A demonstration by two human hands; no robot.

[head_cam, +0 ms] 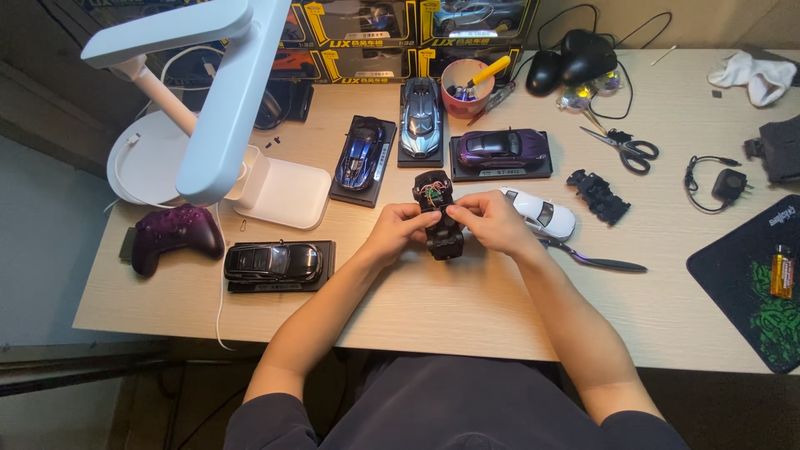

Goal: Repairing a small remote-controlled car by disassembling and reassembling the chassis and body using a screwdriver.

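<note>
The pale wooden counter (467, 308) carries everything, and the black chassis (440, 218) near its middle serves as the landmark. The white lamp (218, 100) rises well to the left of the chassis, with its base beside a purple gamepad (173, 235). A black mat (750, 283) lies far to the right of the chassis, at the counter's edge. A black car (275, 262) on a plinth sits to the left of the chassis, a blue car (362, 154) and a silver-blue car (421, 121) stand behind it, and a purple car (502, 150) stands behind and to its right. A white car shell (546, 215) lies just right of the chassis, partly behind the right hand (492, 223). Scissors (623, 146) lie farther right and back. A pink cup (465, 87) of tools stands behind the chassis. The left hand (396, 229) pinches the chassis from its left side and the right hand from its right, so each grip is closed on it, holding it just above the counter with its wired end pointing away.
</note>
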